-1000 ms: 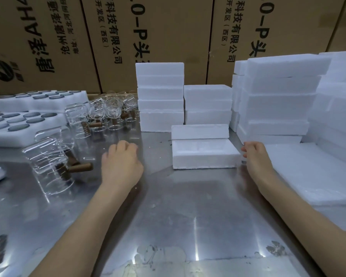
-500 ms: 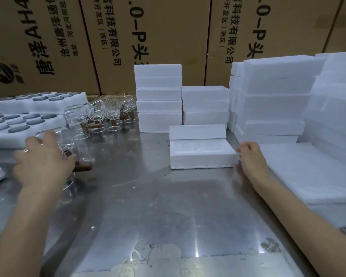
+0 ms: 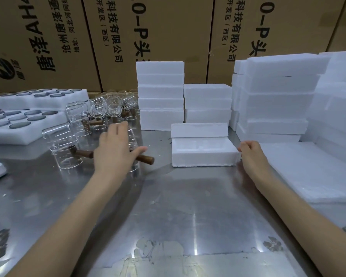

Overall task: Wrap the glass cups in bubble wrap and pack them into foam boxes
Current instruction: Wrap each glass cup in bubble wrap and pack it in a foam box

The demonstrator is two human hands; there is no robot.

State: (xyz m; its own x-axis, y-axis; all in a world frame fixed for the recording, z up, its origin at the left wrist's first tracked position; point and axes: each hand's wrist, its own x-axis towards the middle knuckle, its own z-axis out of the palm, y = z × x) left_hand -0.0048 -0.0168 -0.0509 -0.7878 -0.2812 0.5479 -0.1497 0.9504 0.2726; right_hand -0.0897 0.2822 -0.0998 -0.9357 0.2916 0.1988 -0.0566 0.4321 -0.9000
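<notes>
Steel worktop [image 3: 168, 206] is looking slick; your left hand [image 3: 114, 150] is gripping a wooden-handled glass cup [image 3: 135, 154] that could slip, while your right hand [image 3: 252, 154] is pinching the bubble wrap [image 3: 308, 172].

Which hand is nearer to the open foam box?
The right hand: it is at the right end of the open foam box. The left hand is well to its left, holding a glass cup.

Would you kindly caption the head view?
Left hand grips a glass cup; right hand pinches bubble wrap beside an open foam box.
</notes>
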